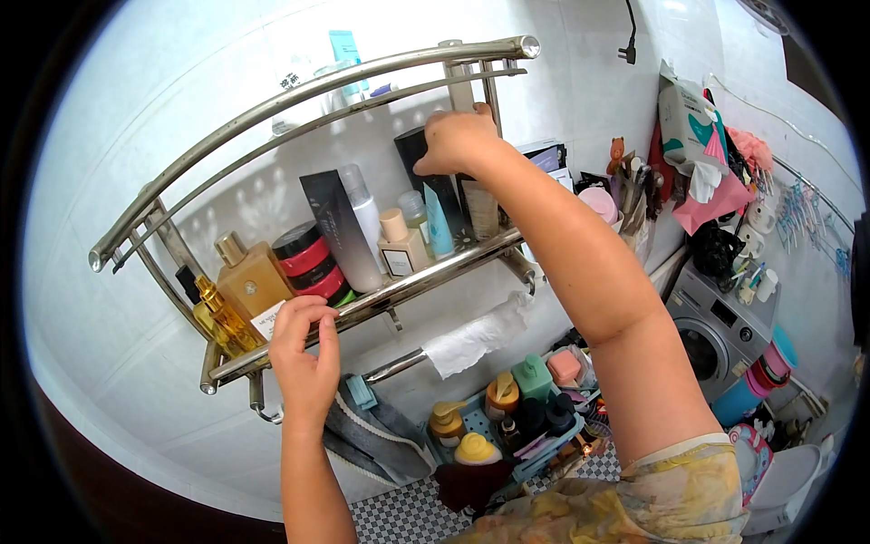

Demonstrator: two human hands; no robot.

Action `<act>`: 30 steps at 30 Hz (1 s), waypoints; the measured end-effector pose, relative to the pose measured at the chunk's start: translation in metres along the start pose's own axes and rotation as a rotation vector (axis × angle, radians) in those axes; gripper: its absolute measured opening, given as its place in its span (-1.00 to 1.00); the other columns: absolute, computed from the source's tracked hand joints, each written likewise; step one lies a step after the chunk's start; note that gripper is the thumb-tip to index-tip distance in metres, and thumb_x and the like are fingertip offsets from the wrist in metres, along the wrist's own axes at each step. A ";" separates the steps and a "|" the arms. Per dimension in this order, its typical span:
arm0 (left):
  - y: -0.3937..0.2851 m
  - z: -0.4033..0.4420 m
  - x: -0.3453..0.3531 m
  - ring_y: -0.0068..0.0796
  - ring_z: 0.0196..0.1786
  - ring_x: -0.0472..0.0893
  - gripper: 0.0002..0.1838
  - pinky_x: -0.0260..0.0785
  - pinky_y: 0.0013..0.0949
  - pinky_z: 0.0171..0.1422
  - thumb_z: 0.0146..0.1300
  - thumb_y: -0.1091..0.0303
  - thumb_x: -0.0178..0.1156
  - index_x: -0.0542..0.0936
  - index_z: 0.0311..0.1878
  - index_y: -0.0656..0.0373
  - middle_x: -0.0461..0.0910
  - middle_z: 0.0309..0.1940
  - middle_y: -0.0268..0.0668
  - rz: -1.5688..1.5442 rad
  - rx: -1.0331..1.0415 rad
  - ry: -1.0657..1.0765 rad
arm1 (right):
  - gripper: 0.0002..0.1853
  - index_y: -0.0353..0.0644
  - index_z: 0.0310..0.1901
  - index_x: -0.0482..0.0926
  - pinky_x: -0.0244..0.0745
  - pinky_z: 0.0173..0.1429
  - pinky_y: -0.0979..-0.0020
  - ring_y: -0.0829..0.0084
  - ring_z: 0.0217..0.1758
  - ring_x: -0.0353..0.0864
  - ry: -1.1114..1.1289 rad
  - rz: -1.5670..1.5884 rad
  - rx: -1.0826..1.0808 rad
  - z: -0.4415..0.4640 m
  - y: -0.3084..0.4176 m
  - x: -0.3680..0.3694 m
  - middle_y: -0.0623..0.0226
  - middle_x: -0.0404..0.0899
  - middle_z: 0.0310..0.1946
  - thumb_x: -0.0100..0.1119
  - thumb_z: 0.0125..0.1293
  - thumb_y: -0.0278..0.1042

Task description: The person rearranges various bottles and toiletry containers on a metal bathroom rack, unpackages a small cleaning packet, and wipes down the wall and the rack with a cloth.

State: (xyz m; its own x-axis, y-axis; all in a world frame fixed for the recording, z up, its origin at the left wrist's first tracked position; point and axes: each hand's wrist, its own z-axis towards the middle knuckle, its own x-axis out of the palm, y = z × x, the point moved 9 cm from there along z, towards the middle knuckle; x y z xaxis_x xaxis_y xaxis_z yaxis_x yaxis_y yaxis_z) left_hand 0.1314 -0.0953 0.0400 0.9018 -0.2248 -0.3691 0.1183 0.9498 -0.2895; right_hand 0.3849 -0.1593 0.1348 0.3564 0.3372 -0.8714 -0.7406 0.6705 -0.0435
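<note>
My right hand point(458, 142) reaches to the right end of the metal wall rack point(399, 292), its fingers curled round the upper part of a tall black box point(410, 148). Part of that grip is hidden behind the hand. Close below stand a light blue tube point(439, 222) and a brownish tube point(480, 210). At the front rail, my left hand point(306, 349) has its fingers loosely bent and apart, holding nothing. Nearest to it are an amber perfume bottle point(254, 276), stacked red and black jars point(308, 258) and a tilted dark grey tube point(340, 227).
A gold spray bottle point(225, 313) stands at the rack's left end. White tissue point(480, 335) hangs on the bar below, beside a grey towel point(372, 435). Underneath is a blue basket point(476, 417) of pump bottles. A washing machine point(720, 317) stands at the right.
</note>
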 end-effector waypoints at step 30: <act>0.004 -0.001 -0.004 -0.22 -0.23 0.53 -0.95 0.37 -0.31 -0.10 0.04 0.56 0.14 0.57 -0.40 0.27 0.53 -0.32 -0.16 -0.071 -0.009 -0.022 | -0.88 -0.21 -0.40 0.55 0.48 -0.31 0.34 0.34 -0.40 0.60 -0.945 0.653 -0.412 -0.091 0.013 -0.170 0.25 0.59 -0.47 0.15 0.08 -0.35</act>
State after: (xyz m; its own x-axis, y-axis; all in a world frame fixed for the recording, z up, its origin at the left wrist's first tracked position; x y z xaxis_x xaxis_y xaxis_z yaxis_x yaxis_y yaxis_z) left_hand 0.1272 -0.0911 0.0393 0.9002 -0.2865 -0.3280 0.1784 0.9296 -0.3224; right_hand 0.2627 -0.2677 0.2377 -0.0032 0.9954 -0.0959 -0.9995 -0.0063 -0.0320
